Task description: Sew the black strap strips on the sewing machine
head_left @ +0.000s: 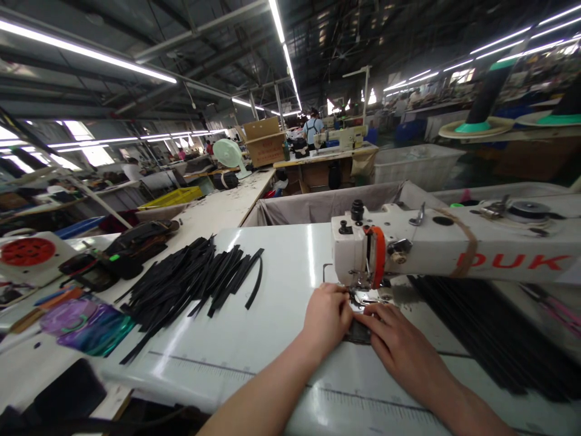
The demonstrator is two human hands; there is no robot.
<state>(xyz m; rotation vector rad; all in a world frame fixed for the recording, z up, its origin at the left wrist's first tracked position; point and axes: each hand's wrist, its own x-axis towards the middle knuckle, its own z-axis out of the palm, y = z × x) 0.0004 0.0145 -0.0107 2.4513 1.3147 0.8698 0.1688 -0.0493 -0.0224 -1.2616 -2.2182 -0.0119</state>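
Observation:
My left hand (327, 315) is right at the needle area of a white sewing machine (436, 242), its fingers curled together in a pinch. Whatever lies between those fingertips is too small and covered to make out. My right hand (399, 339) reaches in from the other side, fingers stretched out and low over the machine bed, its tips close to my left fingers. A dark flat piece (358, 333) shows between the two hands, just in front of the metal presser foot (363, 298). To the left lies a loose pile of short black strips (181, 281).
Long black strips (490, 339) lie beneath the machine arm, with pink-handled scissors (556, 312) beside them. A purple and teal pouch (86, 324) sits left. Behind are a cloth-lined bin (318, 203), a pale green fan (229, 154), a cardboard box (263, 142) and a person (313, 128).

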